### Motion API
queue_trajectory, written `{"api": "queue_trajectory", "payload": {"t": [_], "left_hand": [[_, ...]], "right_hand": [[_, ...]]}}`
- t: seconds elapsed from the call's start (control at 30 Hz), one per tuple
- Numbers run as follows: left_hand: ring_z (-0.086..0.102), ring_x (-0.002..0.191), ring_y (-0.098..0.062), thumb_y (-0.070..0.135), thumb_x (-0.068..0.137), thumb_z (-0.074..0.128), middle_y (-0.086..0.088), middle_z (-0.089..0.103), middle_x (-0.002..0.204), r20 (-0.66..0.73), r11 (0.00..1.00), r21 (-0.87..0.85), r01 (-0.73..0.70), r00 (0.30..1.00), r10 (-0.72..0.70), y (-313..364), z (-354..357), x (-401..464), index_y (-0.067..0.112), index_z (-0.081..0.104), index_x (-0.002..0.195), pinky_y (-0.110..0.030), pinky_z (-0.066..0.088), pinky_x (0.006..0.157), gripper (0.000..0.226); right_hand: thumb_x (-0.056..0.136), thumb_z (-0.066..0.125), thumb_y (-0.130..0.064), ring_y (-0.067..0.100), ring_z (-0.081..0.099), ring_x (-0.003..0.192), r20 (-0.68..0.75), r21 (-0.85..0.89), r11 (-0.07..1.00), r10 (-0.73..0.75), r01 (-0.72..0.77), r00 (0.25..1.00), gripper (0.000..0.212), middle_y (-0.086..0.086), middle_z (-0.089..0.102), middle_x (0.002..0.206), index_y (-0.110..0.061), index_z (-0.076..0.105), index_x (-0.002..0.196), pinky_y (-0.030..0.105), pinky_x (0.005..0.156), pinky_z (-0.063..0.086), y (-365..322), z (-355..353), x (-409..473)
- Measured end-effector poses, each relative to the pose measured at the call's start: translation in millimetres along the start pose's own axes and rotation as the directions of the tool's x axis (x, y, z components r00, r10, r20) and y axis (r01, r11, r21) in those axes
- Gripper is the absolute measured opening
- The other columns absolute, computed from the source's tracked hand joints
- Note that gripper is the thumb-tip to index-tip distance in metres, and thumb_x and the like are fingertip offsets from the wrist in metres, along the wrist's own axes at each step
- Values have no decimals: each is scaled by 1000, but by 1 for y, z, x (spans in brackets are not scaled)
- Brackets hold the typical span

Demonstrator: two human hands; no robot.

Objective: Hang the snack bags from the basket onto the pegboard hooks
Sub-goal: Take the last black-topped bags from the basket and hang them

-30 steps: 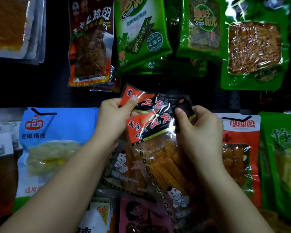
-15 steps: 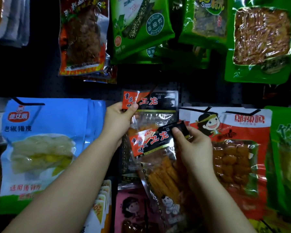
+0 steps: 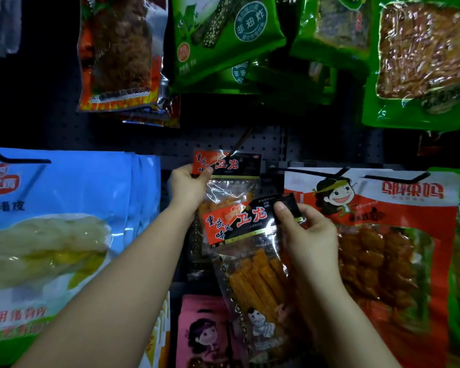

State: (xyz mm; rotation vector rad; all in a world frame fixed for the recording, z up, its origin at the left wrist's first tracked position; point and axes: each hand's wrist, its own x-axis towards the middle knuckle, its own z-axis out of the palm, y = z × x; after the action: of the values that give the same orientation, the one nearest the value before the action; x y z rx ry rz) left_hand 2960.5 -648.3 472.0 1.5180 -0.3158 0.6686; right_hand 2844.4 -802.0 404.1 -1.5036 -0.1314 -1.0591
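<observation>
Fingers (image 3: 202, 173) of the left hand (image 3: 187, 185) pinch the red top corner of one spicy-strip bag (image 3: 233, 181) up against the pegboard (image 3: 266, 144), just under a slanting hook (image 3: 241, 142). Right hand (image 3: 307, 235) grips the black top corner of a second strip bag (image 3: 252, 261), tilted, overlapping the first below it. Left of that hook hangs a blue bag (image 3: 64, 221); right of it, a red bag (image 3: 383, 248).

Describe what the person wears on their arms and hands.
Nothing shows on either. Both forearms are bare as far as the frame reaches, with no sleeve, watch or bracelet. The left hand and right hand have no gloves or visible rings; the nails on the fingers are short and unpainted.
</observation>
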Motion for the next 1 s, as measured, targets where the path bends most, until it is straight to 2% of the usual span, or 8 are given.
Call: {"api": "queue_trajectory", "payload": {"t": [0.2,0.33,0.47,0.53,0.63,0.7,0.83,1.0], "left_hand": [[63,101,-26,12,88,64,-10,65,114,-20,983,-140,117,992,-121,-8,-4,-3,12,59,114,-46,52,92,27],[54,116,-20,24,92,60,-2,49,136,-14,973,-208,97,995,-102,4,-19,-28,19,44,135,-37,50,95,46],[56,109,-3,42,90,57,14,59,117,191,971,-240,6,981,41,22,-35,-72,39,58,107,-16,47,81,18],[59,101,8,49,81,61,20,64,108,261,965,-262,-21,961,91,28,-40,-91,41,57,106,-18,43,84,26],[64,85,11,45,70,70,21,71,92,284,951,-306,-35,950,127,37,-42,-105,35,58,109,-11,48,65,42],[69,79,2,33,72,74,12,74,88,259,938,-343,-48,955,143,42,-42,-109,30,63,102,-10,50,58,31],[71,74,-5,23,80,71,8,76,81,195,916,-393,-84,966,172,52,-44,-113,24,71,84,-13,51,57,4],[71,76,-5,23,83,69,10,75,81,97,875,-440,-201,958,269,71,-51,-118,34,72,78,-16,52,57,13]], "right_hand": [[86,67,-36,6,69,64,-14,21,1000,8,-8,1000,14,-8,74,72,-25,71,78,24,60,50,0,0,-6],[88,65,-32,0,54,48,-72,9,999,-37,37,997,18,-10,64,55,-21,66,74,12,48,42,-6,0,-11],[89,63,-37,14,46,53,-78,48,997,-61,65,995,22,1,54,58,-18,64,77,30,55,38,-14,2,-17],[89,63,-38,16,47,56,-79,97,992,-77,84,994,17,-1,54,59,-27,67,77,34,58,39,-19,3,-19],[89,63,-36,11,62,67,-83,115,986,-112,121,990,21,-12,66,65,-54,66,77,34,67,51,-32,5,-23],[89,64,-36,14,70,78,-74,157,980,-114,124,991,14,-9,73,78,-44,69,78,37,74,58,-40,4,-23],[90,63,-34,7,67,61,20,253,965,-78,71,997,21,-8,72,68,-40,70,70,24,54,51,-56,-4,-25],[86,66,-42,44,64,75,157,161,986,-68,42,985,44,28,66,83,1,60,81,59,72,52,-80,-16,-25]]}}
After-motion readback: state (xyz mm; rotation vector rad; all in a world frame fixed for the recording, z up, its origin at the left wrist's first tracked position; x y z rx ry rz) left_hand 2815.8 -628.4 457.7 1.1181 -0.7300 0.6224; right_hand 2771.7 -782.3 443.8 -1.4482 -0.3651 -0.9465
